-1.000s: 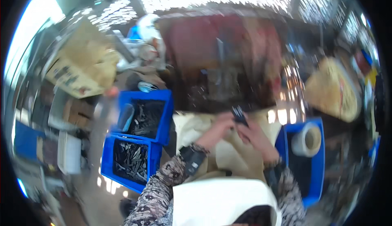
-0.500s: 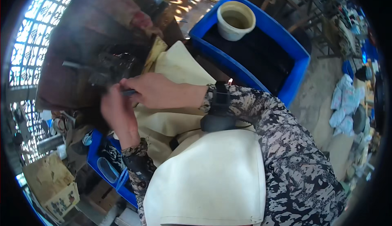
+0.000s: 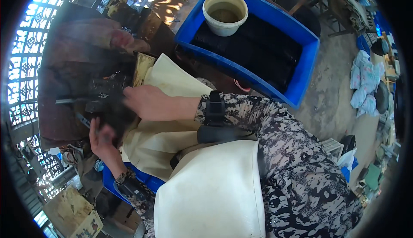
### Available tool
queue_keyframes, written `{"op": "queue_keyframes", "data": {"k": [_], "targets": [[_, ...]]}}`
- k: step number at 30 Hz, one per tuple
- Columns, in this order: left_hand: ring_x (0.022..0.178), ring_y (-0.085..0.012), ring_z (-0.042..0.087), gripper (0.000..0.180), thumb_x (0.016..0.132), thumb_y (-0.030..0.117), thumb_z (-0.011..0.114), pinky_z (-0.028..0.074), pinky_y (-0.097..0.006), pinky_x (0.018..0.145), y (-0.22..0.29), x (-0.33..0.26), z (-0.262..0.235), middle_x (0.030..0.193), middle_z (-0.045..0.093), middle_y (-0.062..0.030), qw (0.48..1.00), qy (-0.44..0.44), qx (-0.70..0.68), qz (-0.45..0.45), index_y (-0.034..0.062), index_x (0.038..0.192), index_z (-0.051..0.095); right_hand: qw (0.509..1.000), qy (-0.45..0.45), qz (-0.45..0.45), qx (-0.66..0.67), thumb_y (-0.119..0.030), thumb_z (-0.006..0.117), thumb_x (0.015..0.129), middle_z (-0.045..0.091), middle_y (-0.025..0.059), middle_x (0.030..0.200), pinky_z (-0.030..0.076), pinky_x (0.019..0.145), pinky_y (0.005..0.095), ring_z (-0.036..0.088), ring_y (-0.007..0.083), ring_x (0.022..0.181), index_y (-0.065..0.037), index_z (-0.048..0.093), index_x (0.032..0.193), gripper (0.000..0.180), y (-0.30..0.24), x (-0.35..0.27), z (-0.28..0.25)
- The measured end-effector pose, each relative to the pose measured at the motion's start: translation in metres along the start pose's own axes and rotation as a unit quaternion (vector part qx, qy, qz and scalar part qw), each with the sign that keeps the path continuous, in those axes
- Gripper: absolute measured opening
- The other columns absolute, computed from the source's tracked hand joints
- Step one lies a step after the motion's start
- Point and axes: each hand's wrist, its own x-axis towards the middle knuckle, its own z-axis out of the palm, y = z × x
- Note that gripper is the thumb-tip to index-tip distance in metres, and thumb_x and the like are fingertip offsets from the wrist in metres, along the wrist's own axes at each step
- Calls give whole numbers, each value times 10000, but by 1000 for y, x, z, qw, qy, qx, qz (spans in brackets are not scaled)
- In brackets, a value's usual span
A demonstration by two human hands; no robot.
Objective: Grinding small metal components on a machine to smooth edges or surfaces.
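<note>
My right hand [image 3: 145, 103] is closed beside the dark work surface, fingers curled round something I cannot make out. Lower left, my left hand [image 3: 105, 145] has its fingers apart at the edge of a dark shape, partly blurred; nothing held shows clearly between them. A pale metal rod [image 3: 71, 101] lies left of the hands, with a small dark block [image 3: 97, 106] at its end. A glossy black piece [image 3: 107, 85] sits just beyond them. Under all this is a raised surface covered with reddish-brown cloth [image 3: 60, 126]. A cream apron [image 3: 211, 190] covers my lap and spreads below the hands.
A blue tub [image 3: 309, 72] with black contents stands ahead to the right, a whitish bucket [image 3: 225, 29] inside it. Another blue container [image 3: 148, 180] is under my left forearm. A cardboard box [image 3: 71, 210] stands lower left, and plastic bags [image 3: 363, 83] lie far right.
My hands were close together and have come apart. The left has moved down and left, its fingers spreading; the right has shifted slightly left and down. The view has shifted too.
</note>
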Motion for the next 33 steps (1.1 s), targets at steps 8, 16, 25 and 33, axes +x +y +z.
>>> {"op": "queue_keyframes", "data": {"k": [8,16,25,33], "targets": [[727,-75,530,389,899,13,459,448,-217,657,-12,32,-80,1230,618,-87,991,110,75,21,43,1274,557,992,-7,90,83,-204,540,899,550,208,831,467,673,502,582,391,785,-12,525,888,192,-9,9,7],[689,-85,580,310,912,26,496,479,-221,570,28,140,-96,1106,670,-80,960,163,139,177,56,1187,637,998,36,34,24,-151,582,925,602,212,820,454,629,441,602,407,771,-41,549,1029,155,37,40,17],[992,-333,650,366,832,335,675,486,-390,883,41,182,-58,1045,686,-181,857,173,420,243,37,1042,708,998,26,37,47,-199,584,926,604,224,814,439,587,489,595,430,714,-46,536,1023,188,37,16,9],[987,-238,664,370,872,294,660,486,-327,871,23,225,-80,1102,692,-139,896,128,383,184,1,1097,688,997,51,26,54,-203,571,913,599,212,790,467,660,501,599,421,764,-12,501,967,210,36,14,2]]}}
